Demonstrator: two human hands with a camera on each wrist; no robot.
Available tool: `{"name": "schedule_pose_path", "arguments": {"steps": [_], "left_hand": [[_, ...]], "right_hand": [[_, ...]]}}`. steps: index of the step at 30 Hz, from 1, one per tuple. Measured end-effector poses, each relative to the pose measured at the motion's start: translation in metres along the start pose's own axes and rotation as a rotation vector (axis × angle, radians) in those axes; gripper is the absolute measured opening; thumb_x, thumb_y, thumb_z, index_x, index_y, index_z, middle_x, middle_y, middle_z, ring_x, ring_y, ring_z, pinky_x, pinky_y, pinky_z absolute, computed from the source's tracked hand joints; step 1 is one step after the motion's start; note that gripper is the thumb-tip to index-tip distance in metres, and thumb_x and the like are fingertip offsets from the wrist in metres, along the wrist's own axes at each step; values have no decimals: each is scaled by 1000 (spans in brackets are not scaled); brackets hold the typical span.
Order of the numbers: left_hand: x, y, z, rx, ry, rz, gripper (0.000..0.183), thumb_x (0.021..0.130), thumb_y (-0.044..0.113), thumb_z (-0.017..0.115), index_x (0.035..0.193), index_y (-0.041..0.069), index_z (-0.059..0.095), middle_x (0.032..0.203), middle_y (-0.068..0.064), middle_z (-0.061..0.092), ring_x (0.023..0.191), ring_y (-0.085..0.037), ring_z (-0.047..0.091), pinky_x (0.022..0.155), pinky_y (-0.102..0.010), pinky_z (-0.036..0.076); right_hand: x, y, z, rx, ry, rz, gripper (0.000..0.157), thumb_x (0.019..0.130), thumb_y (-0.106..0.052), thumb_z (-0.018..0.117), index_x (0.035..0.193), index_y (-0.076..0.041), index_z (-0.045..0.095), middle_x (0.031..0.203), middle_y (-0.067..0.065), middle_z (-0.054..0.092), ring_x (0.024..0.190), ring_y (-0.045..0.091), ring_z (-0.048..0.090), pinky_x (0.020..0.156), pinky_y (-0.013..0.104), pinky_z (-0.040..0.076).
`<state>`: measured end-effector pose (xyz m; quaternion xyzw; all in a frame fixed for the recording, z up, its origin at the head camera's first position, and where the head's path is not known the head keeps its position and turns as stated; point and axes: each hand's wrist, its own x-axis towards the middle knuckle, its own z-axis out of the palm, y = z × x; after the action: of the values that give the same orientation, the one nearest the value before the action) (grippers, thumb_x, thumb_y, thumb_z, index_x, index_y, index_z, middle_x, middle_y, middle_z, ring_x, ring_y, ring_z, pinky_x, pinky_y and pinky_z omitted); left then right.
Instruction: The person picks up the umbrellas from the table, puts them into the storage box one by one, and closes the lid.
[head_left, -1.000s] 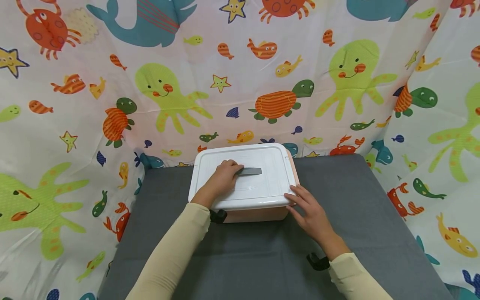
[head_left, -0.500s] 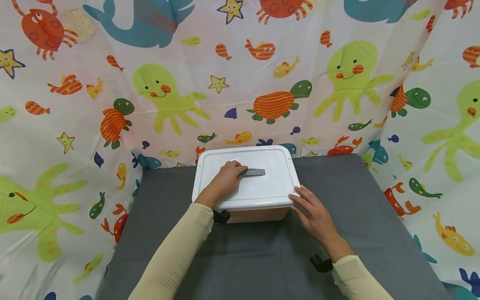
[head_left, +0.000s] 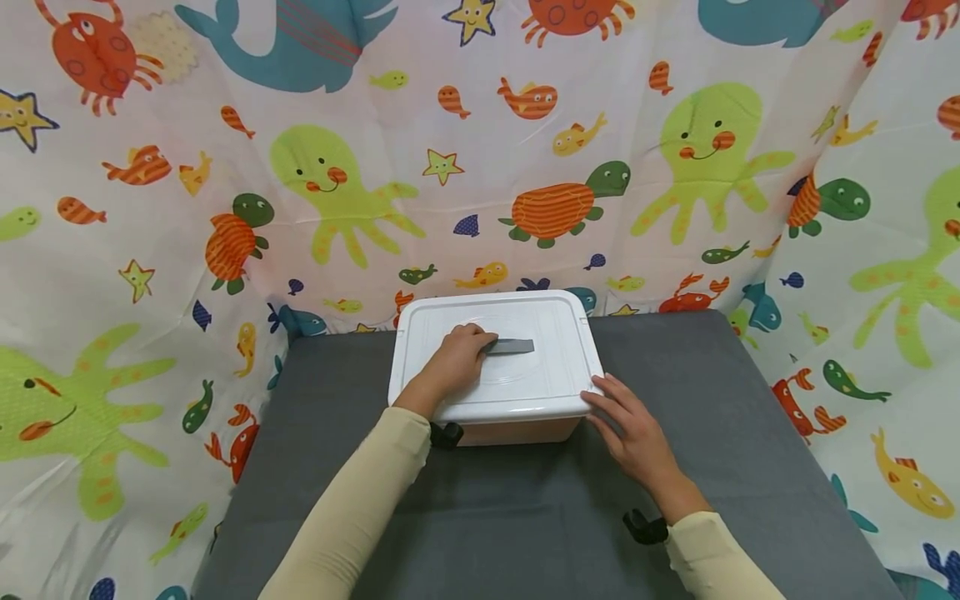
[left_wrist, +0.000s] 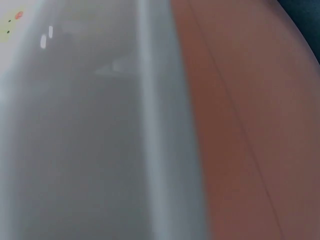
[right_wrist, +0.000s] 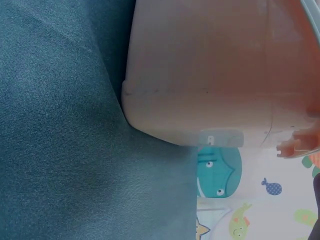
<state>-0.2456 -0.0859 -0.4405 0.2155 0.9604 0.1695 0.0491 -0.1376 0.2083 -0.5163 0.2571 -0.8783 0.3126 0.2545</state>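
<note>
A pale pink storage box [head_left: 517, 432] with a white lid [head_left: 551, 367] stands near the back of the table. At the middle of the lid lies a flat grey handle [head_left: 513, 346]. My left hand [head_left: 457, 358] grips its left end, fingers curled over it. My right hand [head_left: 630, 429] rests its extended fingertips on the lid's front right corner. In the left wrist view the lid [left_wrist: 90, 150] and the box's side [left_wrist: 240, 100] fill the picture, and no hand shows. The right wrist view has the box [right_wrist: 200, 60] close up. What the box holds is hidden.
Dark grey cloth [head_left: 480, 533] covers the table around the box. Behind it and along both sides hangs a white curtain [head_left: 465, 125] printed with sea animals. A black wrist strap [head_left: 645, 527] shows on the right wrist, and another black strap [head_left: 446, 435] on the left.
Over the last second the box has shifted slightly to the right, with both hands moving along. The hands' hold on the handle and the lid corner looks the same.
</note>
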Motion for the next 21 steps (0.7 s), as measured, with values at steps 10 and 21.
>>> {"name": "schedule_pose_path", "arguments": {"steps": [10, 21], "left_hand": [[1, -2, 1, 7, 7, -3, 39, 97, 11, 51, 135, 11, 57, 128, -10, 59, 120, -26, 52, 107, -40, 42], [-12, -13, -3, -97, 20, 36, 46, 97, 16, 51, 143, 11, 48, 142, -7, 52, 135, -24, 46, 113, -40, 36]], "right_hand": [[4, 4, -3, 7, -33, 8, 42, 96, -44, 52, 125, -17, 65, 139, 9, 54, 133, 27, 45, 115, 12, 18], [28, 6, -13, 0, -14, -20, 35, 77, -10, 75, 112, -14, 71, 126, 13, 60, 122, 31, 50, 109, 38, 39]]}}
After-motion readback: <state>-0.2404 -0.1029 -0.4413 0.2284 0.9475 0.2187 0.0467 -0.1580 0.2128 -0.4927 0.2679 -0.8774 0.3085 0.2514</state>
